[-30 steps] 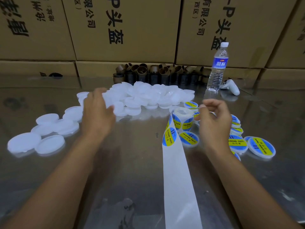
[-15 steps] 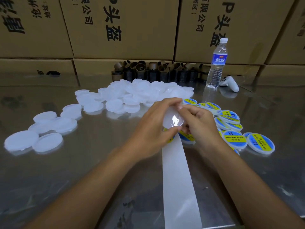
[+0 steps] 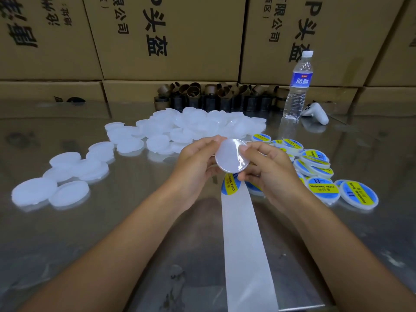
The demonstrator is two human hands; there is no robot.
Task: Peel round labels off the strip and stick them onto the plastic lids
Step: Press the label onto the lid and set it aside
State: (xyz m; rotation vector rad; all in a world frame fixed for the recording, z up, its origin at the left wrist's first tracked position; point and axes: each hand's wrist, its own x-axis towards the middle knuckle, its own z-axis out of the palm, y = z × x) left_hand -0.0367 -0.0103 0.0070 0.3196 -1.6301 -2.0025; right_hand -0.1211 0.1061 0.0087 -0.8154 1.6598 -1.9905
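Note:
A blank white plastic lid [image 3: 231, 156] is raised above the table between both hands. My left hand [image 3: 198, 161] grips its left edge and my right hand [image 3: 267, 167] pinches its right edge. Below it the white backing strip [image 3: 243, 239] runs toward me, with a blue and yellow round label [image 3: 230, 184] at its far end. A pile of unlabelled white lids [image 3: 180, 129] spreads across the far and left side. Labelled lids [image 3: 315, 167] lie to the right of my right hand. The label roll is hidden behind my hands.
The table top [image 3: 112, 221] is shiny metal. A water bottle [image 3: 297, 86] and a white controller [image 3: 316, 112] stand at the far right. Brown cardboard cores [image 3: 213, 95] line the back edge, under stacked cardboard boxes [image 3: 171, 37].
My left hand took a blank lid from the pile and brought it to the middle. Both hands now hold it, lifted higher and more face-on than half a second ago.

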